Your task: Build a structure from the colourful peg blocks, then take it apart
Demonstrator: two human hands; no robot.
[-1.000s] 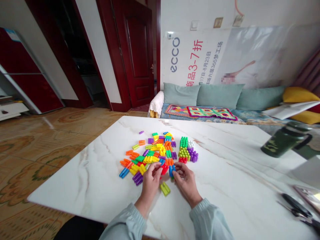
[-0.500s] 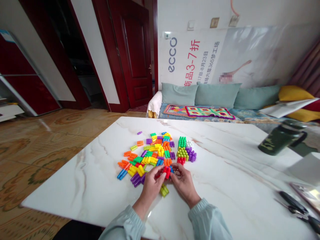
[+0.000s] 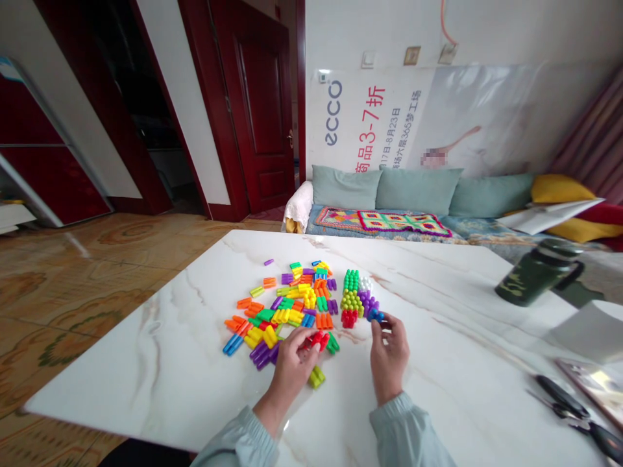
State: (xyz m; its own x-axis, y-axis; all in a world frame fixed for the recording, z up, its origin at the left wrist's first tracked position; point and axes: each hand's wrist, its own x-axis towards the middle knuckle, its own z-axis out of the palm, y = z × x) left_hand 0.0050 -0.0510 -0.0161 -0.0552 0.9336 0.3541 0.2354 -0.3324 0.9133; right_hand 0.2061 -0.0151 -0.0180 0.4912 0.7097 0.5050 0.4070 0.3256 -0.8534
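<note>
Farthest left on the white marble table (image 3: 195, 370) lies a spread heap of loose pieces (image 3: 280, 311): short plastic building bits in orange, yellow, green, purple and blue, some touching, some apart. Just below the heap's near edge comes the left hand (image 3: 292, 363), palm down, its fingertips (image 3: 307, 336) pinched on a red piece (image 3: 319, 337) that rests on the tabletop. A green piece (image 3: 333, 342) sits right beside the red one, touching or nearly so, and a lime piece (image 3: 316, 377) lies on its own next to the left palm, on the near side.

Further right stands a joined block (image 3: 355, 297) made of green, yellow, purple, white and red studded parts, set just beside the heap. At its near right corner the right hand (image 3: 389, 350) grips a blue piece (image 3: 375, 316) between thumb and forefinger, holding it against or just beside the purple part; I cannot tell whether the two touch.

Well apart, toward the right edge, a dark green flask (image 3: 535, 282) sits on the table, and scissors (image 3: 574, 405) lie nearer the corner.
</note>
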